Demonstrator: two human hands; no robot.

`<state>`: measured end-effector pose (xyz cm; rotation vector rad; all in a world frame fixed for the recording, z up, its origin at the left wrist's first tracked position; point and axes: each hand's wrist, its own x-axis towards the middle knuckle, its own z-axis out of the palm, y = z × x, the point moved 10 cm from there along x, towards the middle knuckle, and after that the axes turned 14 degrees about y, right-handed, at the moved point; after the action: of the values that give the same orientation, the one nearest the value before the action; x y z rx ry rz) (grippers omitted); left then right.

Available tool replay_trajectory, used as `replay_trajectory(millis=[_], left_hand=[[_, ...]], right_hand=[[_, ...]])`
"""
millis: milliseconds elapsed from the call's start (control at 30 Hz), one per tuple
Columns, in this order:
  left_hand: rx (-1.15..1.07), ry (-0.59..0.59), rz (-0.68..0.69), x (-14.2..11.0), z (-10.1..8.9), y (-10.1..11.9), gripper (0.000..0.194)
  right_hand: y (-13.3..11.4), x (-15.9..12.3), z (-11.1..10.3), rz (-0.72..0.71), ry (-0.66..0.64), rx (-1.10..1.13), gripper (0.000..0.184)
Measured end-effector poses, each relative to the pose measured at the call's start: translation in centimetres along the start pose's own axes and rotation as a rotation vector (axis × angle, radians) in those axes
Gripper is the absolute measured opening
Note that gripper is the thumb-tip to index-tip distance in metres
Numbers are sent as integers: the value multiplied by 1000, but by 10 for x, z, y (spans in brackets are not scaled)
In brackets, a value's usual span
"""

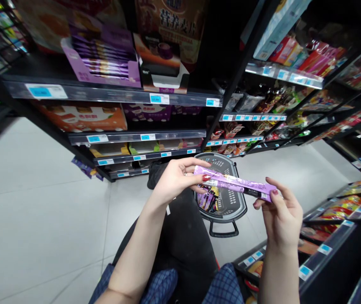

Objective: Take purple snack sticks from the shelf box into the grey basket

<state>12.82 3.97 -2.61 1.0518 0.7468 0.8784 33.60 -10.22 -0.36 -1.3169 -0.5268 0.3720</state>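
Note:
I hold a long purple stick packet level in front of me, one end in each hand. My left hand pinches its left end with the fingers curled round it. My right hand grips the right end between thumb and fingertips. Below the packet on the floor stands a dark grey shopping basket with several purple packets lying in it.
Black store shelves with blue price tags rise ahead, holding a purple display box of similar sticks. More shelves of snacks run along the right and low right. Pale tiled floor spreads to the left.

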Motion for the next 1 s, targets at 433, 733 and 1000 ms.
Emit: replay_trajectory(millis=[433,733,1000], left_hand=[[-7,-2,2,1,0,-1,29],[0,-43,19,-2,5,3,28],[15,-46,40,-5,2,5,23]], right_hand=[[-1,1,2,-9,-16,3,24],[-10,-3,-3,-88,-17,12,23],[-20,-7,-4,-168,-38,33,21]])
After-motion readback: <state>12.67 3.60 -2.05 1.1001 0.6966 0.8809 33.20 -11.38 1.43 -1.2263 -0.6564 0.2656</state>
